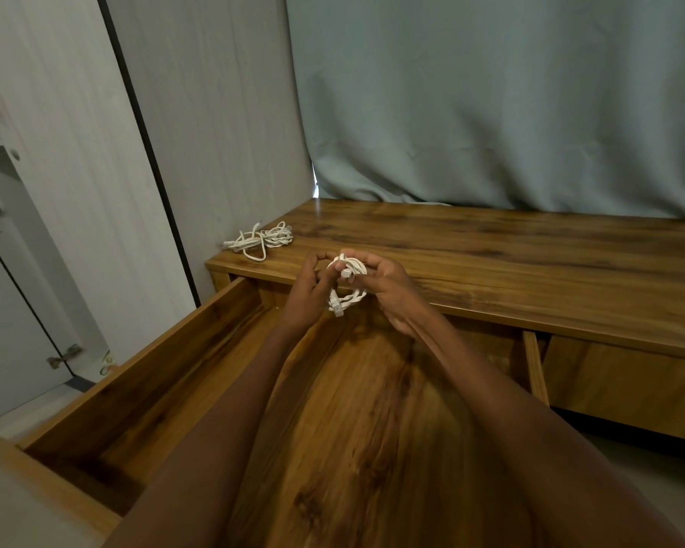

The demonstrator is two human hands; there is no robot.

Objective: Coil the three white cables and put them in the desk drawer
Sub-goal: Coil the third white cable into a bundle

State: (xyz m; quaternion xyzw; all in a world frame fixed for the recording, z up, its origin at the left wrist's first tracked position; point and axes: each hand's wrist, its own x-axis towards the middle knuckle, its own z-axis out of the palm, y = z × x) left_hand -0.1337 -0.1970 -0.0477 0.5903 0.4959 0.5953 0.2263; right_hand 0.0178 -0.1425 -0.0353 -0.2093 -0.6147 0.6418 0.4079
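A coiled white cable (351, 284) with two plug ends showing hangs between my hands, above the front edge of the wooden desk (511, 255). My left hand (309, 288) pinches its left side. My right hand (388, 288) grips the right side of the coil. Below them the desk drawer (147, 373) is pulled wide open; its wooden bottom shows no cables where my arms do not hide it. A loose heap of white cables (262, 239) lies on the desk's far left corner; how many are in it I cannot tell.
A grey-green curtain (491, 104) hangs behind the desk. To the left stands a pale wardrobe panel (107, 152) with a hinged door (16, 310). A second, shut drawer front (625, 385) sits to the right of the open one.
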